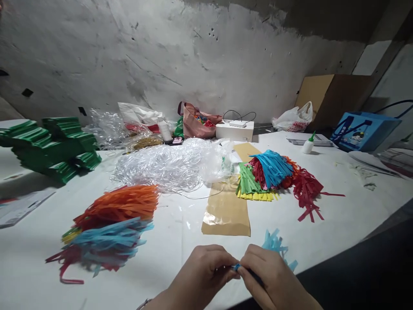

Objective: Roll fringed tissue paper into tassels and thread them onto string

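Left hand (pixel 206 268) and right hand (pixel 269 272) meet at the near side of a white table (pixel 171 254), fingertips pinching a small blue piece (pixel 236 267) between them. Light-blue fringe (pixel 274 242) shows just beyond the right hand — whether it joins the pinched piece is hidden. Ahead lies a tan sheet (pixel 226 217), flanked by orange fringe (pixel 125 203) at left and multicolored tassels (pixel 274 170) at right.

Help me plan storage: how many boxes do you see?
2: a white box at the back near the middle, beside a pink bag, and a brown cardboard box at the back right, behind a white plastic bag. Others may be hidden.
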Demonstrator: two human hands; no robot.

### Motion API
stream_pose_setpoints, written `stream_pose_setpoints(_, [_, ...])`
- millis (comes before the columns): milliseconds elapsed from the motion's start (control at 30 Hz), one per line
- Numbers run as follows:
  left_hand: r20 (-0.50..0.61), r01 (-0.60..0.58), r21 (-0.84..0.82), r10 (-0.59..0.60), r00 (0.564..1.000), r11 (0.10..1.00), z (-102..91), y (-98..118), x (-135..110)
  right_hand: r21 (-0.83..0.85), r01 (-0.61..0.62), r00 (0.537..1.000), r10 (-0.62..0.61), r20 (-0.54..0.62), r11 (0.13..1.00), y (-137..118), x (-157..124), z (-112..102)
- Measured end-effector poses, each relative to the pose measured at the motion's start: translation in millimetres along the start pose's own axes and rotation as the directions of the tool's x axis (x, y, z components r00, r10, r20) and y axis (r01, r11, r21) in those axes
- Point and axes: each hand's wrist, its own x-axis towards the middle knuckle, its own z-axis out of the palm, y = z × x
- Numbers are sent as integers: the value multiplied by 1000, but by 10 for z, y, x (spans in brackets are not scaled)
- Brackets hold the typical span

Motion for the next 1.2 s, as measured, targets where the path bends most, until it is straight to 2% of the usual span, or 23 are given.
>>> stream_pose_setpoints(200, [90,18,-69,-12,996,997,4,34,-9,-89,74,997,-77,-32,993,-29,-21,-19])
stream_pose_setpoints(433, [249,136,-182,-88,965,974,2,101,-50,-106,40,986,-57,-157,994,-3,-94,55])
stream_pose_setpoints(533, [202,140,-206,-98,975,968,35,75,-107,-50,12,988,-19,-153,999,-3,-126,81])
stream_pose_setpoints(633, [62,40,-202,-28,998,979,86,20,-181,45,-14,987,22,-161,999,-10,-127,102])
stream_pose_setpoints(767, [-67,-67,-153,57,996,986,140,-12,-262,102,-27,972,50,-228,994,-17,-113,139])
stream_pose_setpoints(867, [-104,-118,-113,106,989,987,160,-7,-290,82,0,969,20,-245,997,-17,-125,160])
stream_pose_setpoints(967, [-128,-143,-89,131,983,986,178,-1,-307,21,22,979,-17,-204,1000,-20,-140,157])
stream_pose_setpoints(1100, [-113,-72,-82,63,992,994,191,18,-325,-58,65,990,-71,-118,996,-40,-126,116])
stream_pose_setpoints(1200, [-99,-22,-63,16,995,998,188,47,-324,-34,70,993,-73,-95,997,-62,-112,105])
